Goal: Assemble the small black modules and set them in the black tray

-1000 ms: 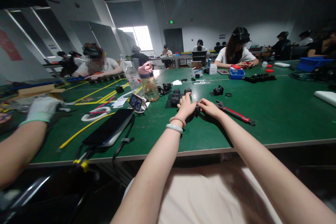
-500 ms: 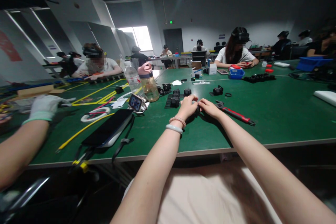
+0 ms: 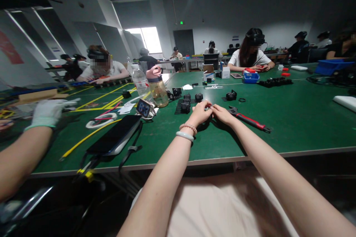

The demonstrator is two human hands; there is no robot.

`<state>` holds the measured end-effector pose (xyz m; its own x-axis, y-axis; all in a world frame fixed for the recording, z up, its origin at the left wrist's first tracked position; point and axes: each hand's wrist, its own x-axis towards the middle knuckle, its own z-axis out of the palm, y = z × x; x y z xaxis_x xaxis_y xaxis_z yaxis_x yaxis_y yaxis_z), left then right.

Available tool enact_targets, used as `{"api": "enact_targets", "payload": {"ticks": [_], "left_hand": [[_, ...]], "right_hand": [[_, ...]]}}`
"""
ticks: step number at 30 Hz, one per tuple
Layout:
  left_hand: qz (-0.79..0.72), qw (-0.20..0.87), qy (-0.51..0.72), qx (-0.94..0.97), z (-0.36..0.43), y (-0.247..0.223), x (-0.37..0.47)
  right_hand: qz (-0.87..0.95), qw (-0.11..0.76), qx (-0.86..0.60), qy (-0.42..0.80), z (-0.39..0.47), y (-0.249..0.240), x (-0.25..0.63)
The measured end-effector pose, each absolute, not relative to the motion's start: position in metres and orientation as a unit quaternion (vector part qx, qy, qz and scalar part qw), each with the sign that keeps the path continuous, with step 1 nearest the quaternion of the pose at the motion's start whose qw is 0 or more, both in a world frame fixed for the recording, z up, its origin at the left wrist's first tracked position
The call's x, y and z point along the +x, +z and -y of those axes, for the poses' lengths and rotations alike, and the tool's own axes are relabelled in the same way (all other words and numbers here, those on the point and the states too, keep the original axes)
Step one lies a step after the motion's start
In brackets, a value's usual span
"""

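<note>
Your left hand (image 3: 199,114) and right hand (image 3: 221,114) meet over the green table (image 3: 292,129), fingers bent inward and fingertips close together. You cover the spot between the tips, so I cannot tell whether they pinch anything. Just left of your left fingers sits a cluster of black parts (image 3: 185,107); a single black block (image 3: 198,97) stands just beyond those fingers. Past your right fingers, farther from you, are another black part (image 3: 230,96) and, beside it, a black ring (image 3: 241,100). To the right of your right fingers lies a red-handled wrench (image 3: 250,120), its head nearest to them. Farther left of your left fingers stand a small lit clock (image 3: 144,108) and a pink-lidded bottle (image 3: 159,94).
</note>
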<state>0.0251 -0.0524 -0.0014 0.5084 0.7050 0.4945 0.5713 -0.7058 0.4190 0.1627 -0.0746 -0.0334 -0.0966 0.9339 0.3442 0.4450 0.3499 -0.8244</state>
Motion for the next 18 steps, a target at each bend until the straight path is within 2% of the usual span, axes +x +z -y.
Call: {"api": "enact_targets", "payload": {"ticks": [8, 18], "left_hand": [[-0.394, 0.137, 0.316, 0.852, 0.0554, -0.0016, 0.0251], [-0.428, 0.115, 0.294, 0.847, 0.0538, -0.0047, 0.0231]], "right_hand": [[0.688, 0.448, -0.505, 0.267, 0.0788, -0.0311, 0.162], [0.685, 0.452, -0.506, 0.265, 0.0782, -0.0316, 0.162]]}}
